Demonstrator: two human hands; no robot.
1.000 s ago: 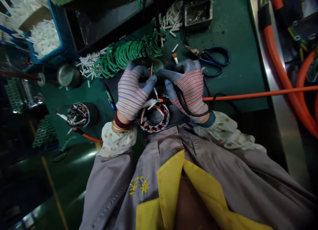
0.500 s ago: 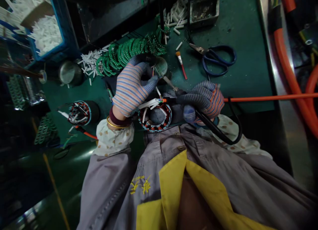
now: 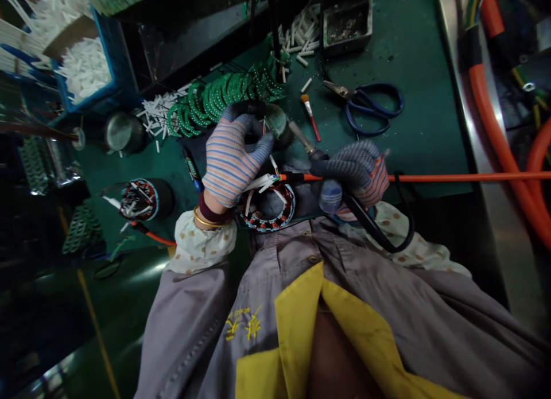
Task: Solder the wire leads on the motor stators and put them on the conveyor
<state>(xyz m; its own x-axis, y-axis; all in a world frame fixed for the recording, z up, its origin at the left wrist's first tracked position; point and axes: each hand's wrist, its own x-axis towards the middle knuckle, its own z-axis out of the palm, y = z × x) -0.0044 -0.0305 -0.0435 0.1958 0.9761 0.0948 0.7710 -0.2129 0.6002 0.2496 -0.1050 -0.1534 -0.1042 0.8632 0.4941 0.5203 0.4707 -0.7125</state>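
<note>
A soldering iron point(image 3: 303, 138) is in my right hand point(image 3: 359, 168), gloved and wrapped round its dark handle. Its metal end points up and left, a short gap from my left hand point(image 3: 235, 152). Thumb and fingers of that gloved hand pinch a thin wire point(image 3: 274, 162), whose end pokes out above them. The wire rises from white sleeving beside a ring-shaped motor stator point(image 3: 282, 220) with red and blue windings, lying at the bench's near edge. An orange cable point(image 3: 451, 177) runs from there to the right, passing behind my right hand.
Past my left fingers sits a round dull tin point(image 3: 279, 123). Green curved boards point(image 3: 215, 97), white sleeves point(image 3: 301, 31), a brush point(image 3: 310, 117), blue-handled scissors point(image 3: 374, 106) and a metal tray point(image 3: 348, 28) lie beyond. Another stator point(image 3: 148, 198) and a marker point(image 3: 192, 169) are leftward.
The soldering iron's end has drawn back to the right, away from my left fingers and the wire. My left hand keeps its pinch. The whole view has shifted slightly.
</note>
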